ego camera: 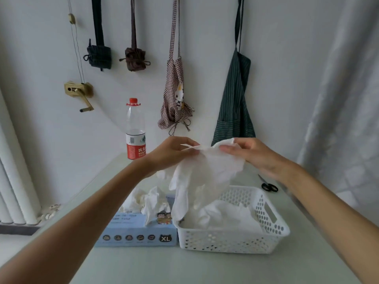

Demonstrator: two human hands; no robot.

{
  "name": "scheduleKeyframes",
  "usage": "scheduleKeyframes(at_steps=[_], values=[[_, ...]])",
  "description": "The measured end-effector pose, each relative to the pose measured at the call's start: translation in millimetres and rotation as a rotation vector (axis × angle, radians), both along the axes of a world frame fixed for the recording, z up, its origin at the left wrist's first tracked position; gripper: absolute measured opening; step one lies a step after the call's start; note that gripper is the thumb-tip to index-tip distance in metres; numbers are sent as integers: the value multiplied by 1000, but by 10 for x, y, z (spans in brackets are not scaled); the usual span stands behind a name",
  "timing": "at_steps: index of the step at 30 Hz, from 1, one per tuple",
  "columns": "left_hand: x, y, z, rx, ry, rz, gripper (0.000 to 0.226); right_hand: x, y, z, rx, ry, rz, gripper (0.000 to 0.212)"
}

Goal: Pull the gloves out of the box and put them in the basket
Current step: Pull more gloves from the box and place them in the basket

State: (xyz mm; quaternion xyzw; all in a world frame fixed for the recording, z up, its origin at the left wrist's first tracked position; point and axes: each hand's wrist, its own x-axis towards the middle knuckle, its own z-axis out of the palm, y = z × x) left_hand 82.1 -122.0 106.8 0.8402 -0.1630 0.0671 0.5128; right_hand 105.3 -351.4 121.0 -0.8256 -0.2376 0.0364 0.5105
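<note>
A thin white glove (207,173) hangs in the air above the table, its fingers dangling down toward the basket. My left hand (172,153) pinches its cuff on the left side, and my right hand (252,154) pinches the cuff on the right. Below stands a white perforated plastic basket (272,224) holding several crumpled white gloves (221,214). To its left lies the light blue glove box (135,232) marked XL, with more gloves (149,201) sticking up out of its top opening.
A clear water bottle (135,130) with a red cap stands at the table's far edge. Black-handled scissors (268,185) lie behind the basket on the right. Aprons and pouches hang on the wall behind; a curtain hangs at the right.
</note>
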Motion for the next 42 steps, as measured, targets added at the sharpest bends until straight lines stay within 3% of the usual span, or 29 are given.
scheduleKeyframes(at_steps=[3,5,8,13,17,23,26,29,32,36,39,42], values=[[44,-58,-45,35,16,2,19,9,-86,13,137,46,-29,5],[84,-90,-98,39,42,-8,21,23,-150,15,276,78,-78,1],[130,-149,-208,25,71,-20,24,39,-253,7,462,109,-177,14],[217,-242,-370,48,51,54,32,103,-369,-184,220,-95,-432,15],[214,-227,-474,-17,56,155,31,2,-231,-313,312,-154,-380,15],[-1,-286,-446,-349,-188,472,20,-211,110,-501,469,-271,-473,25],[184,-471,-651,-237,-258,586,23,-165,156,-783,520,-143,-542,20],[441,-605,-1066,140,-215,614,23,20,-6,-1114,299,-36,-643,20],[673,-588,-1377,573,-224,464,26,199,-276,-1314,-217,-57,-652,24],[826,-602,-1460,1096,-389,274,30,289,-412,-1424,-870,-192,-563,23],[824,-665,-1403,1335,-502,157,29,336,-362,-1423,-1159,-263,-508,22],[851,-645,-1454,1386,-649,106,35,452,-366,-1467,-1321,-350,-462,46]])
